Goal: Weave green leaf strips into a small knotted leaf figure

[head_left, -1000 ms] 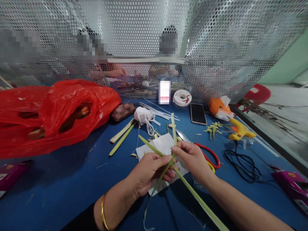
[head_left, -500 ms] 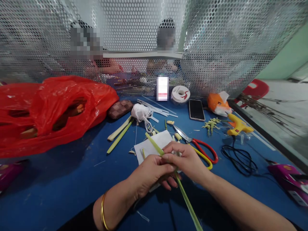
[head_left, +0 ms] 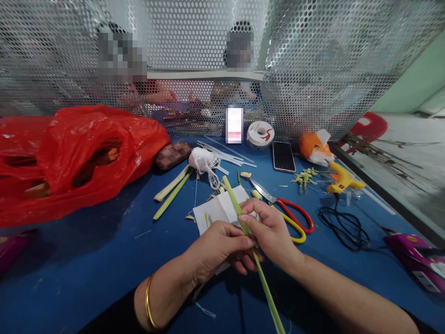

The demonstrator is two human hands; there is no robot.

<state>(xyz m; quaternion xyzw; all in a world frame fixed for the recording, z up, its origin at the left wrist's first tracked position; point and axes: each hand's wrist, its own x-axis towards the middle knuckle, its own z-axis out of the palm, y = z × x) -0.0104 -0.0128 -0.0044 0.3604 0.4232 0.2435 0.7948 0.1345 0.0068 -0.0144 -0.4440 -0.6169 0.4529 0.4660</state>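
Note:
Both hands are closed on a long pale-green leaf strip [head_left: 232, 195], its blunt upper end pointing away from me and its narrow tail running down toward the table's near edge. My left hand [head_left: 225, 243] pinches it around the middle, thumb on top, the other fingers curled underneath. Just above, my right hand [head_left: 269, 227] grips the strip between thumb and fingers. Beneath the hands lies a white sheet of paper [head_left: 205, 208], with a short green piece on it. Red-and-yellow-handled scissors [head_left: 290, 211] rest right of my right hand, blades partly apart.
On the blue table are a red plastic bag [head_left: 139, 130], a white string ball [head_left: 203, 160], two cut stalks [head_left: 173, 197], a ribbon spool [head_left: 260, 133], a dark phone [head_left: 283, 156], a yellow glue gun [head_left: 344, 178] and a black cord [head_left: 342, 227]. Behind a perforated screen [head_left: 194, 41] sit two people.
The strip's upper end has swung right and stands steeper. My right hand has shifted slightly along it, while my left hand keeps its hold. The view has moved a little.

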